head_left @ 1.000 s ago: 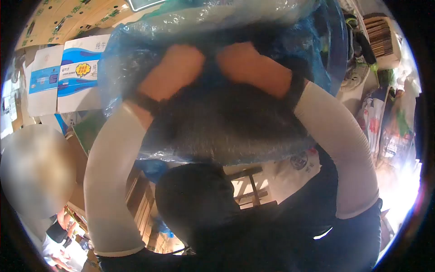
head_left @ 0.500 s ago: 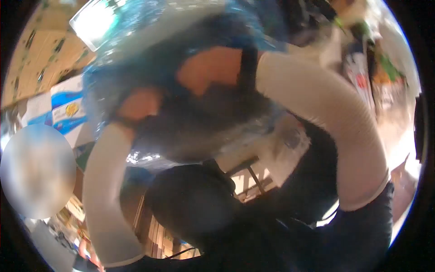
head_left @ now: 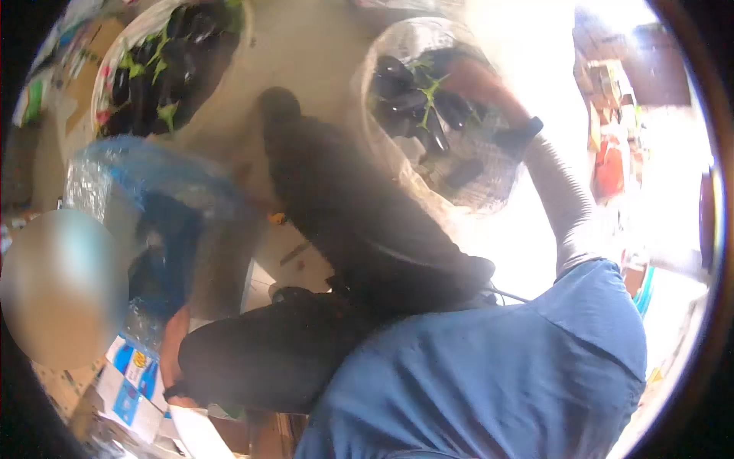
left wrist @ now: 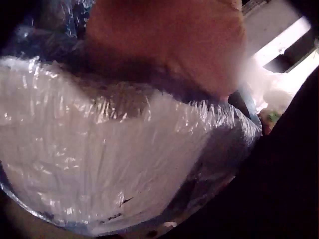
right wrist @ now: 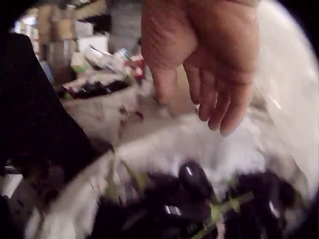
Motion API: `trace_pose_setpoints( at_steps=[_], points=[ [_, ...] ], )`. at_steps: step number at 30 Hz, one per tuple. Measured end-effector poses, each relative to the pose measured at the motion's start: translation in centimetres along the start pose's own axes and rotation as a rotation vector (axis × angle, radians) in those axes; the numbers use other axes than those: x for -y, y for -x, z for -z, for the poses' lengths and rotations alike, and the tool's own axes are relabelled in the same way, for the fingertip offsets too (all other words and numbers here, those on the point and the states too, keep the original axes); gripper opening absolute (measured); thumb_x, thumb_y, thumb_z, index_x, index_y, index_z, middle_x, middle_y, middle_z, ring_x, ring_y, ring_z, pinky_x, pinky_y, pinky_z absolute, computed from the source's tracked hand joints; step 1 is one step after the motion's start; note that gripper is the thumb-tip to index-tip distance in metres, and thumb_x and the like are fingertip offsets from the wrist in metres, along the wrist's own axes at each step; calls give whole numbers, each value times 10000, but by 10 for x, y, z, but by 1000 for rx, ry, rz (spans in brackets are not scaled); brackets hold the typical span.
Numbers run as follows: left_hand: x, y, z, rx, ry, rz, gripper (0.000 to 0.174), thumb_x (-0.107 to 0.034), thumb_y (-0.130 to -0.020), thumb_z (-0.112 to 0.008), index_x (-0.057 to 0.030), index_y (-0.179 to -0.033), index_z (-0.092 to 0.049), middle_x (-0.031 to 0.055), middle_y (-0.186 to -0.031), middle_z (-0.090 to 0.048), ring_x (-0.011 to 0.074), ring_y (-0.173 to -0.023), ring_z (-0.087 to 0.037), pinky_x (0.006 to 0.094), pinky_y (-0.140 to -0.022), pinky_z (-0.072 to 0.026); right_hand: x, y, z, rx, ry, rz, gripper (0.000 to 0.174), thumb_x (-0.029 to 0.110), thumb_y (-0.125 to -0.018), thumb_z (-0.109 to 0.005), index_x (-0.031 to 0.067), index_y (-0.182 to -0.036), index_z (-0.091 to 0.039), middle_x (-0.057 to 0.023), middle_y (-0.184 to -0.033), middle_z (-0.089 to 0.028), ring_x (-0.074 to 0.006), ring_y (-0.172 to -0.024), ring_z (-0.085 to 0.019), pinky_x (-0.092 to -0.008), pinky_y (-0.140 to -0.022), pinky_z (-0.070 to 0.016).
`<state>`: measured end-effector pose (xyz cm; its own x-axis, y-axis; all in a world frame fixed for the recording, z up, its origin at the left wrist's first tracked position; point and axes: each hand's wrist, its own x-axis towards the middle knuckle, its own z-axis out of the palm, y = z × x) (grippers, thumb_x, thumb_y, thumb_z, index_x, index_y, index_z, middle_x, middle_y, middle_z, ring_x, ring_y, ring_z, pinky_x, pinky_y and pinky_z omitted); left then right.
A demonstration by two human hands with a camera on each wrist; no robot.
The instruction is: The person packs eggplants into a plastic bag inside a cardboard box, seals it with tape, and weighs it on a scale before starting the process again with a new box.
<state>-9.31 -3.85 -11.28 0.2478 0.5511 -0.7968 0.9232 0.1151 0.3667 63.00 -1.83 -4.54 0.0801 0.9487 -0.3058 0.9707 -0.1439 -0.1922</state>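
My right hand (right wrist: pixel 209 64) hangs above a white sack (head_left: pixel 372 130) of dark purple eggplants (right wrist: pixel 194 179), fingers loosely extended downward and nothing between them. In the head view the same hand (head_left: pixel 475 83) reaches over the far side of the sack, close to eggplants with green stems. On the other side, my left hand (left wrist: pixel 169 45) rests at the top edge of a container lined with clear and bluish plastic film (left wrist: pixel 89 164). Its fingers are hidden beyond that edge. The blue plastic lining (head_left: pixel 164 172) shows at the left of the head view.
Another sack of eggplants (head_left: pixel 172 76) stands at the upper left. My dark-trousered legs (head_left: pixel 344 199) lie between the lined container and the nearer sack. A blue-and-white carton (head_left: pixel 130 382) is at lower left, with more goods along the right side.
Both hands were inside the plastic-lined container. My view and body have swung right; the right hand has left the container for the sack of eggplants, while the left remains at the container.
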Motion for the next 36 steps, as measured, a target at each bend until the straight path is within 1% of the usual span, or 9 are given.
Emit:
trace_pose_setpoints(
  at_steps=[4, 13, 15, 17, 24, 27, 30, 32, 36],
  points=[
    [-13, 31, -23, -157, 66, 29, 473, -221, -985, -440, 39, -1380, -439, 211, -1417, -472, 314, -1283, -480, 347, -1068, -358, -123, 94, -149, 449, -128, -513, 298, 203, -791, -666, -76, -896, -673, -253, -863, -661, -313, -776, -649, -430, -690, -523],
    [-9, 73, -54, -267, 161, 215, 477, -212, -985, -456, 38, -1390, -428, 204, -1419, -470, 305, -1279, -484, 347, -1065, -361, -110, 97, -291, 572, -180, -14, 320, 261, -788, -639, -27, -918, -688, -209, -889, -682, -332, -813, -671, -439, -686, -512],
    [-7, 79, -57, -272, 175, 253, 479, -210, -985, -459, 37, -1393, -425, 202, -1420, -470, 304, -1278, -484, 347, -1064, -362, -107, 82, -216, 465, -556, -372, 255, 143, -771, -610, -19, -953, -684, -175, -818, -688, -314, -737, -664, -427, -662, -512],
    [-4, 84, -59, -283, 188, 281, 480, -209, -984, -463, 37, -1395, -423, 200, -1420, -469, 302, -1277, -485, 347, -1064, -363, -165, 51, -272, 97, -372, -367, 290, 145, -746, -641, -30, -976, -665, -218, -879, -681, -364, -820, -670, -451, -698, -517],
    [9, 96, -48, -343, 238, 329, 485, -202, -984, -475, 36, -1403, -413, 195, -1422, -468, 295, -1275, -488, 346, -1061, -365, -189, 37, -325, 25, -391, -350, 409, 246, -716, -723, -88, -912, -591, -273, -838, -637, -430, -831, -635, -512, -727, -496],
    [18, 94, -21, -415, 269, 278, 488, -199, -984, -480, 36, -1406, -410, 193, -1423, -468, 292, -1273, -489, 346, -1060, -366, -170, 26, -379, -221, -212, -768, 478, 268, -703, -754, -71, -991, -579, -256, -1026, -639, -418, -975, -613, -514, -800, -485],
    [28, 86, 28, -580, 275, 175, 491, -197, -984, -485, 35, -1409, -406, 190, -1424, -467, 289, -1272, -490, 346, -1060, -367, -164, 34, -329, -132, -346, -874, 484, 272, -678, -772, -72, -979, -615, -223, -1190, -590, -363, -1065, -587, -464, -852, -479],
    [12, 86, 56, -775, 142, 325, 525, -176, -965, -534, 44, -1418, -383, 162, -1417, -470, 266, -1250, -502, 354, -1050, -385, -166, 52, -231, 369, -820, -825, 466, 257, -665, -770, -83, -958, -643, -186, -1149, -602, -298, -1039, -584, -389, -873, -470],
    [-72, 76, 89, -869, 514, 261, 527, -190, -970, -532, 45, -1417, -380, 179, -1404, -474, 245, -1249, -499, 355, -1037, -405, -208, 110, -194, 54, -1148, -608, 400, 177, -740, -672, -30, -1079, -623, -104, -945, -657, -221, -849, -601, -321, -779, -462]
  ],
)
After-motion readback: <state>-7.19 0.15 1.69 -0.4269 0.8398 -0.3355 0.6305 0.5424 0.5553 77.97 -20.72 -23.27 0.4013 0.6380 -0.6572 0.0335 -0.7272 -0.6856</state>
